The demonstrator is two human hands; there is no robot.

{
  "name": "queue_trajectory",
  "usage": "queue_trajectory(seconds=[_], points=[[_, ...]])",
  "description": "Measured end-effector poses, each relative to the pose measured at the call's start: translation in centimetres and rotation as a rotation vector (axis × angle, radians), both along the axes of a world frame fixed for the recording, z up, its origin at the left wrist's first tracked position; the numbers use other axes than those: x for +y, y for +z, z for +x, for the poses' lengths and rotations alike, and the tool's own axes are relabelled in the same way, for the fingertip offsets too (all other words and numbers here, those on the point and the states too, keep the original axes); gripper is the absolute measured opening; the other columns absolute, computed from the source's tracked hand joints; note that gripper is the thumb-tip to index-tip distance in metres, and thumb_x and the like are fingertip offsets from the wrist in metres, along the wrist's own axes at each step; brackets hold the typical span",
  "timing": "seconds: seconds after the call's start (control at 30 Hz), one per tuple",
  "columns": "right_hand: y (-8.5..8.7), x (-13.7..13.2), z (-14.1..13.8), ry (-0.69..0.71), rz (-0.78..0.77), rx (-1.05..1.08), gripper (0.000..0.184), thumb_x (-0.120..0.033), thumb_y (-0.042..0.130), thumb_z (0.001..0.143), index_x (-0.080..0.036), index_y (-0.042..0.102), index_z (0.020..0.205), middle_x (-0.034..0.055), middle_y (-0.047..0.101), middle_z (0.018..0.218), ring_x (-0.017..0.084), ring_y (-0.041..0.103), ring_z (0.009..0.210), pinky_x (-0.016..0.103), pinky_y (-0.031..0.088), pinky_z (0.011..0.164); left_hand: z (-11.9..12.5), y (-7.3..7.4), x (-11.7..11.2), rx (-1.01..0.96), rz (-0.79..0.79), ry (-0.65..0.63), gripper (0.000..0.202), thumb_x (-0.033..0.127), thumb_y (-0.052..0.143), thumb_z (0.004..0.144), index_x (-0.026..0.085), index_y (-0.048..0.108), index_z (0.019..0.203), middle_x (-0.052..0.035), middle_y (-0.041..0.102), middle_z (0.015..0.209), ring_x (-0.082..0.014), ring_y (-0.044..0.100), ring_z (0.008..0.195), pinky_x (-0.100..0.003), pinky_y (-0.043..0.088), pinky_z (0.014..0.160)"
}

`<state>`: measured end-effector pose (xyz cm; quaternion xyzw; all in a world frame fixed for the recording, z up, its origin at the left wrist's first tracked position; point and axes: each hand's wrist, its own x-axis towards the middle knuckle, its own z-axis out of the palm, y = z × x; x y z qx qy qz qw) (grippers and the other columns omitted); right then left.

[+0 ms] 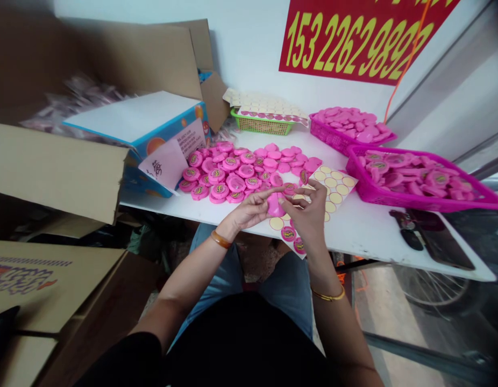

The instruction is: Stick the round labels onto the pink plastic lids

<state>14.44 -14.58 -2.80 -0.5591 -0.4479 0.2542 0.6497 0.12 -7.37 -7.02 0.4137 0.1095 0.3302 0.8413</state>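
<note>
My left hand [251, 208] and my right hand [309, 212] meet over the front edge of the white table [365, 231], both pinching a round pink case [274, 204] held between them. Under my hands lies a sticker sheet [333, 188] with yellow circles and a few round labels left on it. Behind it, a pile of pink round cases [241, 172] is spread on the table, several bearing labels and others plain.
Two magenta baskets [418, 200] [333, 138] hold more pink cases at the right. A green basket [261, 126] carries sticker sheets at the back. A blue box [152, 123] and open cardboard cartons [55, 172] stand left. A dark phone [438, 239] lies at the right front.
</note>
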Motion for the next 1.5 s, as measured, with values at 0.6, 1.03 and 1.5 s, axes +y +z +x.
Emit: queue_trajectory(seconds=[0.6,1.03,1.5], points=[[0.6,-1.2,1.2,0.102,-0.059,0.741,0.031,-0.03,0.085,0.054,-0.022,0.065,0.076,-0.0051,0.06,0.071,0.009,0.058,0.065,0.027,0.049,0.069,0.2,0.2,0.9,-0.111,-0.042,0.134,0.057,0.019,0.075,0.071,0.02,0.059,0.126,-0.0027,0.068,0.086,-0.0182,0.065,0.093,-0.043,0.044,0.1],[-0.6,-0.6,0.1,0.12,-0.049,0.666,0.018,-0.032,0.081,0.06,-0.022,0.067,0.069,-0.0015,0.069,0.073,0.014,0.063,0.075,0.031,0.051,0.073,1.2,0.2,0.6,-0.136,-0.01,0.135,0.053,0.019,0.075,0.068,0.018,0.062,0.12,-0.006,0.068,0.093,-0.021,0.063,0.103,-0.044,0.04,0.105],[-0.6,-0.3,-1.5,0.068,0.011,0.555,0.017,-0.03,0.081,0.058,-0.02,0.069,0.066,-0.002,0.065,0.07,0.013,0.06,0.071,0.03,0.05,0.074,1.5,0.7,0.0,-0.139,0.005,0.124,0.06,0.018,0.08,0.061,0.016,0.062,0.118,-0.0051,0.069,0.088,-0.0201,0.065,0.097,-0.04,0.043,0.103]])
